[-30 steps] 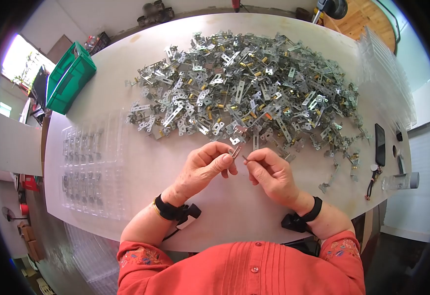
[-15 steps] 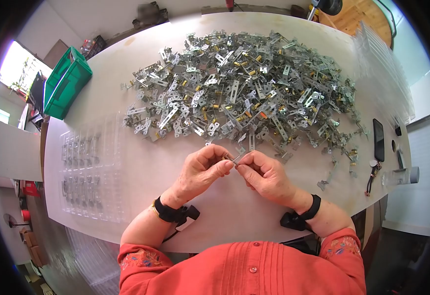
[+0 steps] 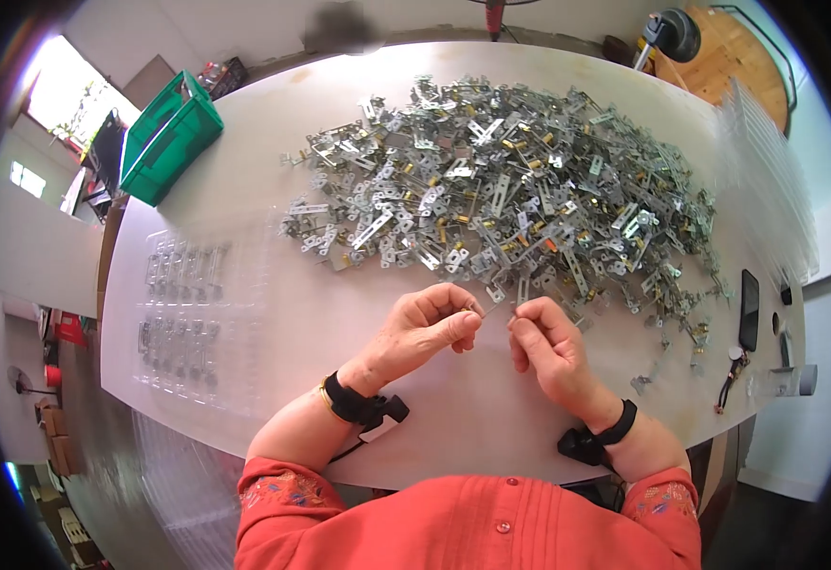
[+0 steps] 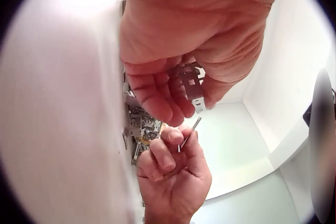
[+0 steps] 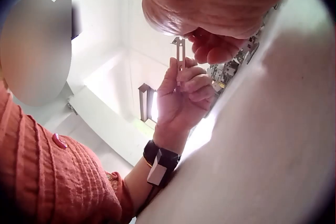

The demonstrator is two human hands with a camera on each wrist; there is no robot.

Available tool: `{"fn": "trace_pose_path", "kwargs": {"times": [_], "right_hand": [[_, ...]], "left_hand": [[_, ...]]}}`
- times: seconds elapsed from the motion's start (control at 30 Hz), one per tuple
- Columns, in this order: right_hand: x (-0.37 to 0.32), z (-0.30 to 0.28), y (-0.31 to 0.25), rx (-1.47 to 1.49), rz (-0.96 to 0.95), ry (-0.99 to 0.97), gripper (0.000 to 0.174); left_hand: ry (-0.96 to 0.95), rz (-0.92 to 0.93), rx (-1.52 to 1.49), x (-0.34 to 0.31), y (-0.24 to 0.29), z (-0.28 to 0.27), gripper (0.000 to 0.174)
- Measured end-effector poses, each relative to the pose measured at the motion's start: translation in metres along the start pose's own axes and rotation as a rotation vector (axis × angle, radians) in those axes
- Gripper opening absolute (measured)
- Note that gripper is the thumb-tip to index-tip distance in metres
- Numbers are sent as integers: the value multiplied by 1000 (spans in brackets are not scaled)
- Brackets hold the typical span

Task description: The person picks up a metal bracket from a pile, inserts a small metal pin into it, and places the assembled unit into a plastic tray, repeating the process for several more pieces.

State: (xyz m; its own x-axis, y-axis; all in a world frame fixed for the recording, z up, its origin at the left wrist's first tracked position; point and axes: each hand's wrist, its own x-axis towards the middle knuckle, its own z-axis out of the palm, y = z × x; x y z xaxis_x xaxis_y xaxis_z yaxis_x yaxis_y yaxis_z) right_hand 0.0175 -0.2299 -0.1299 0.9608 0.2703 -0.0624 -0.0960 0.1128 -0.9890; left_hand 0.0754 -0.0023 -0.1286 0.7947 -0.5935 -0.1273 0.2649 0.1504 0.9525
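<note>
In front of the person, both hands are raised over the white table (image 3: 339, 332). The left hand (image 3: 425, 328) pinches a small metal bracket (image 4: 192, 83) with square holes; from the right wrist side it shows a long slot. Opposite it, the right hand (image 3: 553, 351) pinches a thin metal piece (image 4: 195, 125) between thumb and forefinger, its other fingers curled. A small gap separates the fingertips of the two hands in the head view. Just beyond them spreads a large heap of metal brackets (image 3: 501, 190), some with brass-coloured parts.
Clear plastic trays (image 3: 254, 275) with rows of metal parts lie at the left. A green crate (image 3: 170, 142) stands at the back left, stacked clear trays (image 3: 767, 180) at the right. A phone (image 3: 749, 309), a watch (image 3: 734, 370) and a clear bottle (image 3: 791, 381) lie near the right edge.
The hands came together half a second ago, their metal pieces meeting, and have since parted a little. The head view has also shifted, so the table appears further right.
</note>
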Motion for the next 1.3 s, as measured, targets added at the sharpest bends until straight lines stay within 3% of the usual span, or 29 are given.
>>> {"fn": "trace_pose_path", "kwargs": {"times": [0.2,0.27,0.43,0.6,0.7,0.77,0.9,0.97,1.3], "right_hand": [[5,4,0,28,-272,162,7],[4,2,2,17,-283,119,7],[1,-1,2,69,-243,3,7],[0,3,0,64,-258,68,9],[1,5,1,71,-247,92,10],[1,5,1,80,-228,96,10],[1,7,2,76,-180,136,11],[2,9,1,63,-175,141,12],[1,9,0,41,-141,110,12]], "left_hand": [[-168,-108,-123,1,2,-6,27],[-261,-197,-101,1,3,-8,27],[-292,-272,-65,2,6,-8,30],[-259,-292,-28,2,5,-5,33],[-262,-244,58,2,0,-3,37],[-253,-45,240,3,-8,-3,40],[-212,-17,354,1,-5,0,37],[-152,121,446,1,-5,3,33],[-133,163,599,2,0,5,26]]}}
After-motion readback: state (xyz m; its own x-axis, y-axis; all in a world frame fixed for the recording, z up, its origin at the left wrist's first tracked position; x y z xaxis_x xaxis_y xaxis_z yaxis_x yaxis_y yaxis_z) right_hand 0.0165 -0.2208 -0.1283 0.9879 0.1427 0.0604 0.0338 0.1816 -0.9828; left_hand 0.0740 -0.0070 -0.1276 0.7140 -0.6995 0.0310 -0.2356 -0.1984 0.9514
